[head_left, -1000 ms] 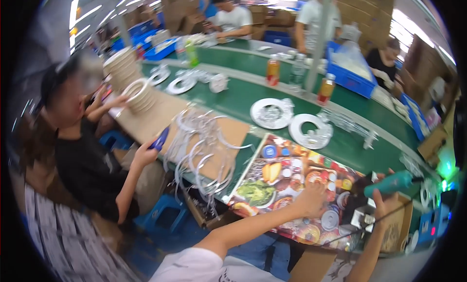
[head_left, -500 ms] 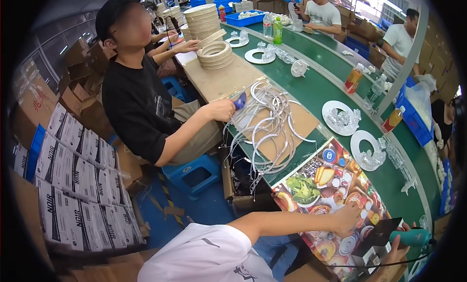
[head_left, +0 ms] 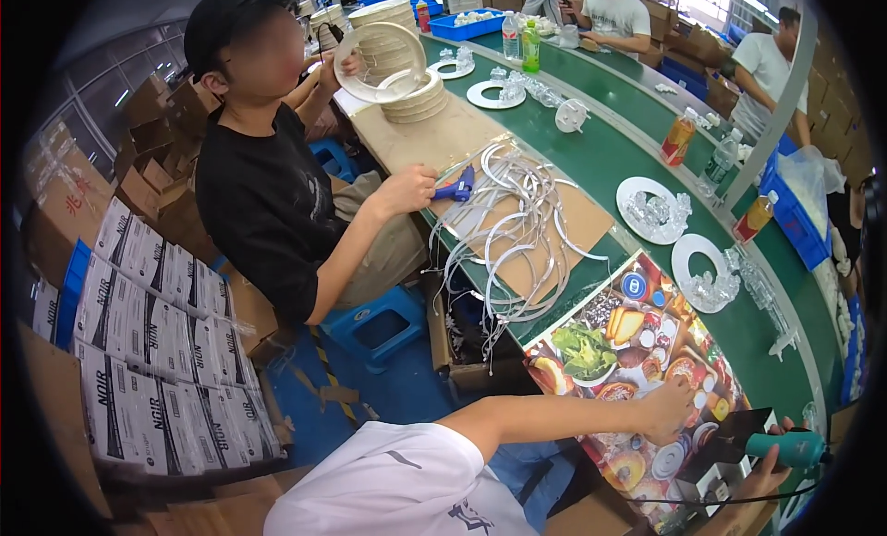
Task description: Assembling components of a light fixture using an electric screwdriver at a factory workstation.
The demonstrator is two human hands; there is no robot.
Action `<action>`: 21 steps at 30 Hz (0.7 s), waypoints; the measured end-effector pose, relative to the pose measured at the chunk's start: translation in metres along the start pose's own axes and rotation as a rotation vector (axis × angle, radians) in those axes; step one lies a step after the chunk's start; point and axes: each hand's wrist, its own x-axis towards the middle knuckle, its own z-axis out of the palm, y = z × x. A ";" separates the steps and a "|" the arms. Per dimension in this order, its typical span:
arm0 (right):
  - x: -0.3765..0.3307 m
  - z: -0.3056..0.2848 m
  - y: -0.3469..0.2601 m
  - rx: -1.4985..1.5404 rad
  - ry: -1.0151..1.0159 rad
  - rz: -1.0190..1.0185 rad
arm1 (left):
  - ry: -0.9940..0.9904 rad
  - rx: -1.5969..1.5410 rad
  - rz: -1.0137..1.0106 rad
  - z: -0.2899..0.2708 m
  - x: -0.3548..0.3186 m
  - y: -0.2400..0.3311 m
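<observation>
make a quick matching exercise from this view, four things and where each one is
1. wearer's left hand
2. wearer's right hand
3. green bottle
4. tangled pale strips

A. beside a clear bottle
B. over the food-print sheet
C. partly on brown cardboard
D. around the teal tool

Pairs: 1-B; 2-D; 3-A; 4-C

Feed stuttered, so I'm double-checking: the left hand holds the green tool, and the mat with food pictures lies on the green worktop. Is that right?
Not quite: the right hand holds the green tool, as the head view shows. The mat with food pictures does lie on the green worktop.
</observation>
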 end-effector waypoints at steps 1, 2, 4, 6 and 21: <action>0.001 0.006 -0.006 0.038 0.032 0.011 | 0.010 0.009 -0.005 0.002 0.001 0.000; 0.002 0.010 -0.010 0.075 0.065 0.022 | 0.021 0.018 -0.010 0.003 0.001 0.001; 0.004 0.013 -0.010 0.092 0.069 -0.006 | 0.027 0.033 0.002 -0.004 0.000 0.001; 0.005 0.016 -0.008 0.109 0.069 -0.025 | 0.028 0.045 0.008 -0.005 -0.001 0.000; 0.008 0.019 -0.002 0.186 0.103 0.019 | 0.070 0.018 0.009 -0.005 -0.001 0.000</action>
